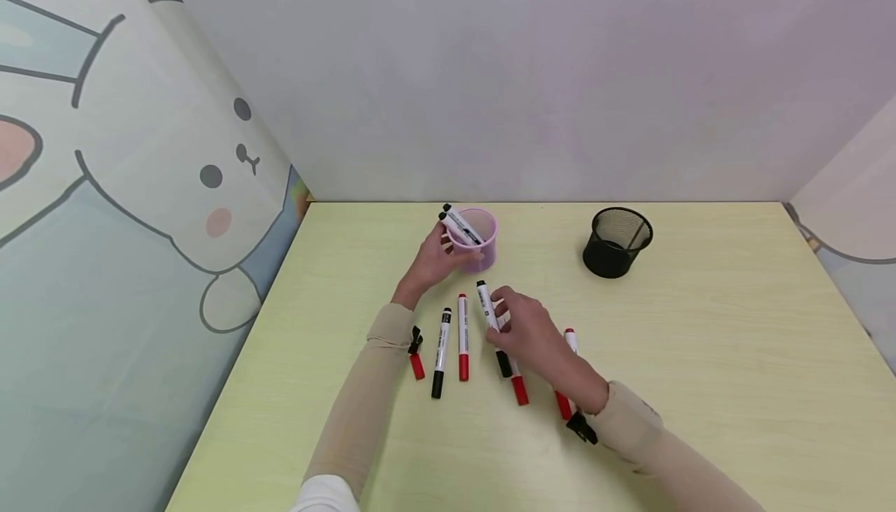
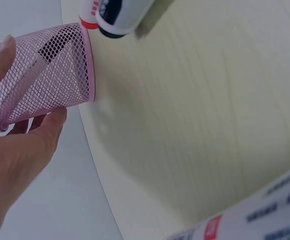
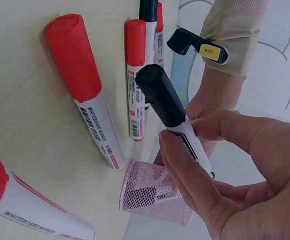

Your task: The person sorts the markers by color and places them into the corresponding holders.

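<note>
At the back of the table, my left hand (image 1: pixel 428 263) grips a pink mesh pen cup (image 1: pixel 483 254), thumb on the near side. Two black-capped markers (image 1: pixel 462 226) stand in it, leaning left over the rim. The left wrist view shows a marker's dark cap through the mesh of the cup (image 2: pixel 45 75). Nearer the front, my right hand (image 1: pixel 533 333) pinches a black-capped whiteboard marker (image 1: pixel 484 302) between thumb and fingers. In the right wrist view this marker (image 3: pixel 162 95) tilts above the table, cap end away from the palm. A red-capped marker (image 1: pixel 519 389) lies partly hidden beneath it.
A black mesh pen cup (image 1: pixel 609 261) stands at the back right. Left of my right hand lie a black-capped marker (image 1: pixel 441 352) and a red-capped marker (image 1: pixel 463 341). Other red-capped markers are partly covered by my wrists. A pale wall (image 1: pixel 546 92) rises behind the table.
</note>
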Tool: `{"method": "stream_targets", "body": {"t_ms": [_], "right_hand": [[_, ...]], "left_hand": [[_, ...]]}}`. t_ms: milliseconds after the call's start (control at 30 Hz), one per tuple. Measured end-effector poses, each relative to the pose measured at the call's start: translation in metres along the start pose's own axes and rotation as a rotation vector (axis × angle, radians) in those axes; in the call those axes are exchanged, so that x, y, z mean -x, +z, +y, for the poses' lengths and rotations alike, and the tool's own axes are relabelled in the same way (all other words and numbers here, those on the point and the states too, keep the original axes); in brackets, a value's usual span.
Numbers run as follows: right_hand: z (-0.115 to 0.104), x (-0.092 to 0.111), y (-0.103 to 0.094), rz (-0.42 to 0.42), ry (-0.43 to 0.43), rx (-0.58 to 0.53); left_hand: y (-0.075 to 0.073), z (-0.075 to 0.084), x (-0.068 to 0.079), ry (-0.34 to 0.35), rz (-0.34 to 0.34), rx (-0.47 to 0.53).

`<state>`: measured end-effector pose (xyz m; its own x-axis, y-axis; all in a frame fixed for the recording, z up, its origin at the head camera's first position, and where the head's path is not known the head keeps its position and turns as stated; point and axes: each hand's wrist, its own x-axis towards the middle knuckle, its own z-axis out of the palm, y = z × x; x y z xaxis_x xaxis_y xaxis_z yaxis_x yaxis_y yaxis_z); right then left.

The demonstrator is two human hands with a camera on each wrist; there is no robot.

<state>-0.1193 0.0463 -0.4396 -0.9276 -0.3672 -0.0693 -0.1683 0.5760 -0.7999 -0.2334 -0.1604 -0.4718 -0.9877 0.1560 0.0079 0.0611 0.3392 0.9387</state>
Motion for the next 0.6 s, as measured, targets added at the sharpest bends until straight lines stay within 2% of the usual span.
{"method": "stream_targets", "body": {"t_ms": [600], "right_hand": [[-0.008, -0.01, -0.023, 0.095, -0.07, -0.077]], "left_hand": [[0.001, 0.0, 0.001, -0.009, -0.001, -0.023]]}}
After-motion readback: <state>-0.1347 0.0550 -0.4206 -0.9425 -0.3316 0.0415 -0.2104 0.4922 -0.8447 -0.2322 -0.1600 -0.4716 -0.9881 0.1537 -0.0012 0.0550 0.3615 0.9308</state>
